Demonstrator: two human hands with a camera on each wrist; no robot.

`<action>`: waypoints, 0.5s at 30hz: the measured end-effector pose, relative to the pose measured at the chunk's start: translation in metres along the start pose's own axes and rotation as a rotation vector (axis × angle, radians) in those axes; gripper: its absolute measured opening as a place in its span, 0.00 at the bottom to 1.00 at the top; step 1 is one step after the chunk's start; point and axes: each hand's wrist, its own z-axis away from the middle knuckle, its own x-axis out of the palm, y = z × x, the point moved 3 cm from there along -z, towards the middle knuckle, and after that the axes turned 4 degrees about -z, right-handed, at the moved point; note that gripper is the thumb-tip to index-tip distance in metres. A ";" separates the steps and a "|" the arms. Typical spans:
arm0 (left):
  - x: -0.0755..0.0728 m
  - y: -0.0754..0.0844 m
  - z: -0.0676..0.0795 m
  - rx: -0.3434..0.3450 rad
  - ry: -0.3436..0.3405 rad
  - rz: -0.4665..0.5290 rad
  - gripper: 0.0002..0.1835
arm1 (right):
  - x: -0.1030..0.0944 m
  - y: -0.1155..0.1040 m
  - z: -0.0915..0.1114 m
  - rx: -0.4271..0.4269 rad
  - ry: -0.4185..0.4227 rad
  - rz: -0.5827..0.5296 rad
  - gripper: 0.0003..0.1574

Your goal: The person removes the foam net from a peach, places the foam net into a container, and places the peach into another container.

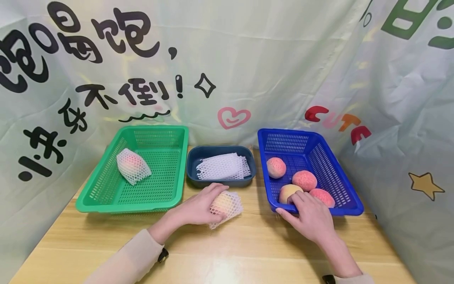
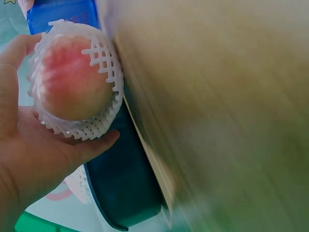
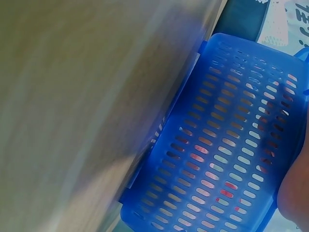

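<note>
Gripping a netted peach [image 1: 227, 204] near the tub [image 1: 220, 183], wrapping seemingly done, your left hand [image 1: 203, 207] likely needs the green basket [image 1: 161, 185] next; right hand [image 1: 313, 217], hold unclear, at a yellow peach [image 1: 289, 191] in the blue basket [image 1: 283, 146].

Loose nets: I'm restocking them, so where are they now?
In the head view, the loose nets lie in the dark tray at the centre, between the green basket and blue basket.

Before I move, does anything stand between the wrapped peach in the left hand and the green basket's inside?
Yes: the right wall of the green basket stands between them, and the left hand is on that side of the wrapped peach. The dark box sits just beyond the peach; nothing else visible blocks it.
</note>
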 end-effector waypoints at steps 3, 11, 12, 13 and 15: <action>0.000 0.000 0.001 0.003 0.001 -0.006 0.48 | 0.000 0.000 0.000 0.004 -0.005 0.003 0.26; -0.005 0.003 0.003 0.011 0.022 0.006 0.49 | 0.000 -0.001 0.000 0.007 -0.004 0.008 0.27; -0.006 0.003 0.004 0.013 0.027 0.008 0.49 | 0.000 0.000 0.000 0.007 -0.003 0.008 0.27; -0.007 0.005 0.005 0.017 0.033 0.012 0.49 | 0.000 0.000 0.000 0.008 -0.003 0.008 0.27; -0.011 0.008 0.007 0.020 0.047 0.022 0.49 | 0.000 0.000 0.000 0.008 -0.003 0.008 0.27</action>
